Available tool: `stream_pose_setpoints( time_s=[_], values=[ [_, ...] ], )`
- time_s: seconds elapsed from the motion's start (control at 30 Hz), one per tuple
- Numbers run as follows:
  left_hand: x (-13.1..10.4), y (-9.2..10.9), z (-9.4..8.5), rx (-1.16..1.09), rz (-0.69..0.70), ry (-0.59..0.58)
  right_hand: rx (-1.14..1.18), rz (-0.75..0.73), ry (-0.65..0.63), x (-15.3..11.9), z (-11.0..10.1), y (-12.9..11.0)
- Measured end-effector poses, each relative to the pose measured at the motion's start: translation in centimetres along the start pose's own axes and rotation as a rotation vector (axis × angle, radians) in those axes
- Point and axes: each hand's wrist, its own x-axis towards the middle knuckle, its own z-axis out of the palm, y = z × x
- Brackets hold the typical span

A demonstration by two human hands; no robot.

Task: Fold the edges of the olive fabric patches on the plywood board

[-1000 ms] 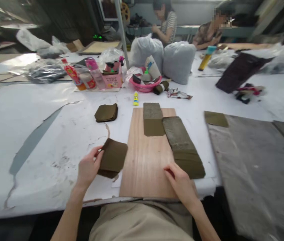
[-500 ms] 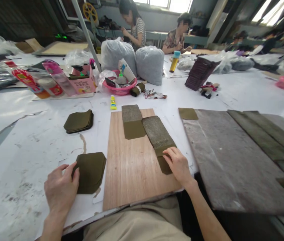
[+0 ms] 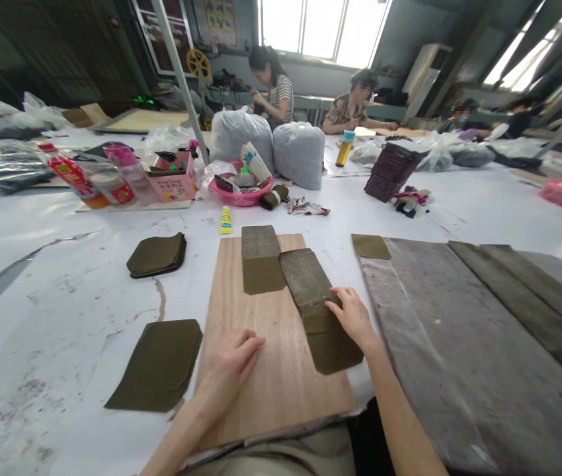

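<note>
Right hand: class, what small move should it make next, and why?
Probably slide one piece from the slanted stack toward the left hand: the right hand is at the stack's edge, while the left, seemingly empty, is over a bare part of the board.

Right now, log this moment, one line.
left hand: over wooden board, seemingly empty | right hand: at olive-grey strips | yellow tube: beyond board

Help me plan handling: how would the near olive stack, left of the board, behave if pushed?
The near olive stack may slide apart, since layers show along its right edge. Its thin pieces likely bend. Lying flat, it seems unlikely to roll.
</note>
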Motion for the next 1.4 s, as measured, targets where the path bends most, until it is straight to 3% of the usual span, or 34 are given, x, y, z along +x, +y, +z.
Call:
stream_pose_setpoints(
  time_s=[0.1, 0.17, 0.27, 0.4, 0.57, 0.73, 0.93, 1.07, 1.17, 1.27, 1.4],
  values=[
    [2.8, 0.9, 1.5, -0.203, 0.005, -0.07, -0.066, 0.038, 0.018, 1.0, 0.3, 0.6],
    [5.6, 0.3, 2.0, -0.26, 0.004, -0.05, -0.064, 0.031, 0.042, 1.7, 0.4, 0.7],
    [11.1, -1.2, 2.2, -0.168, -0.038, 0.023, 0.001, 0.014, 0.065, 3.2, 0.6, 0.7],
    [18.5, -2.9, 1.8, 0.015, -0.229, 0.128, 0.077, 0.048, 0.052, 5.3, 1.1, 0.6],
    [23.3, -3.9, 2.2, -0.046, -0.273, 0.179, 0.146, 0.07, 0.053, 6.2, 2.1, 1.4],
    [23.9, -3.9, 2.8, -0.251, -0.209, 0.208, 0.288, 0.13, 0.059, 6.1, 2.8, 2.5],
    [22.8, -1.7, 1.8, -0.631, -0.156, 0.156, 0.578, 0.2, 0.083, 6.5, 2.9, 2.6],
    [21.9, -0.7, 1.9, -0.831, -0.176, 0.082, 0.981, 0.28, -0.075, 6.1, 2.1, 1.6],
    [21.4, -1.0, 3.0, -0.978, -0.271, 0.017, 1.083, 0.308, -0.186, 5.6, 1.7, 1.1],
    [21.1, -1.8, 4.2, -0.969, -0.329, 0.033, 1.106, 0.339, -0.185, 5.1, 1.5, 1.0],
    [21.1, -2.7, 4.9, -0.908, -0.307, 0.09, 1.115, 0.36, -0.184, 4.1, 1.2, 0.9]
  ],
)
